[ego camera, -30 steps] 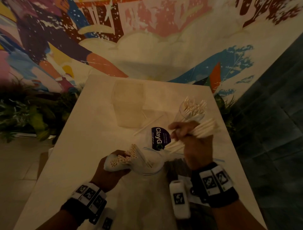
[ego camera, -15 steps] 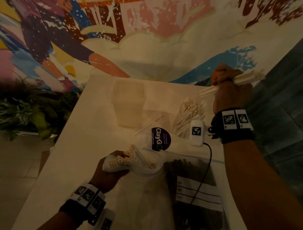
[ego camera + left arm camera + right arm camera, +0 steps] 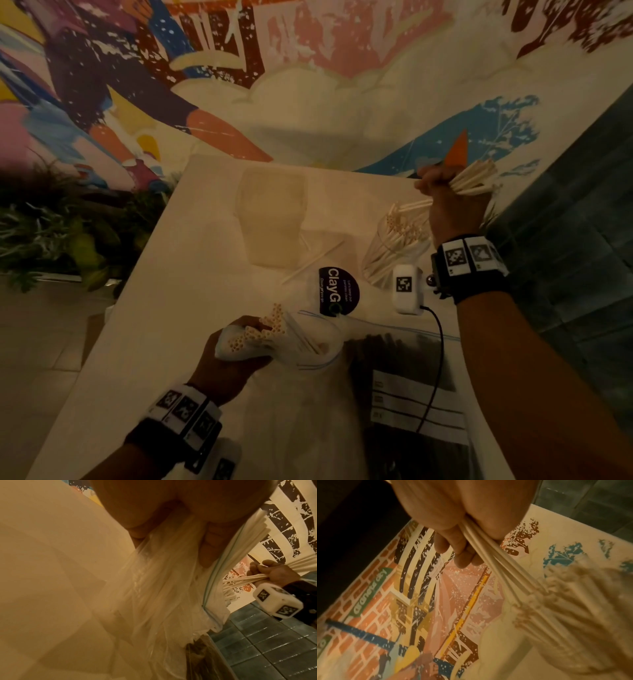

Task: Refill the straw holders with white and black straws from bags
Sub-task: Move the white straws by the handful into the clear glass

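White straws (image 3: 474,178) clamped in right hand (image 3: 448,209), near-horizontal (tips toward holder (image 3: 394,246)).

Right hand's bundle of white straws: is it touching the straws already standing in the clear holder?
Cannot tell. In the head view the bundle in the right hand overlaps the holder's straws, with no plain gap or contact. The right wrist view is blurred there.
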`<state>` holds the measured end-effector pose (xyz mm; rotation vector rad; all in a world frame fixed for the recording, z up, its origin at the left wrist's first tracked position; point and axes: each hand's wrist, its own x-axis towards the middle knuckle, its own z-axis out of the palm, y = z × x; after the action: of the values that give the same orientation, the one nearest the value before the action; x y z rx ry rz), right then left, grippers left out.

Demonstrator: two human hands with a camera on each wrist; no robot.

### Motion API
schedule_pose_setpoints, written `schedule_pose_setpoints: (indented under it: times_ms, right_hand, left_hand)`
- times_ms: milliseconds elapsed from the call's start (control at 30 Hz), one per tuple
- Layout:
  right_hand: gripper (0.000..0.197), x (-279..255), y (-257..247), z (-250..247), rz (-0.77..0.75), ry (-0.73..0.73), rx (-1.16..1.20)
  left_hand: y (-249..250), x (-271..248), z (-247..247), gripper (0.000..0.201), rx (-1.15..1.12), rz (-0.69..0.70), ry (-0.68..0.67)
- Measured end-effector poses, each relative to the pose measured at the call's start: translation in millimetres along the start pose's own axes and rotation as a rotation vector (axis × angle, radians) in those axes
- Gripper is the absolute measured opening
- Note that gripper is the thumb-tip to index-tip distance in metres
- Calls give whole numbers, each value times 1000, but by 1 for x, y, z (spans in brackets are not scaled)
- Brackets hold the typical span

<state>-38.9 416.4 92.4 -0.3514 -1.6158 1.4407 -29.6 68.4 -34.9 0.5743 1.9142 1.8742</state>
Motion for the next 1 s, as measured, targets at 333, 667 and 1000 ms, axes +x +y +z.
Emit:
schedule_pose_setpoints:
  times_ms: [333,667,1000]
  right_hand:
    - [24,-5,10,-1,94,42,-47]
    - [66,-6,31,-10,328,14,-851]
    - [69,-10,18,-7,-228,176,-647]
  left_hand:
    - [-2,0,0,46,11,8,4]
    - [-2,0,-2,43,-12,15,0]
    - [-1,1,-1,40,-44,-5,1]
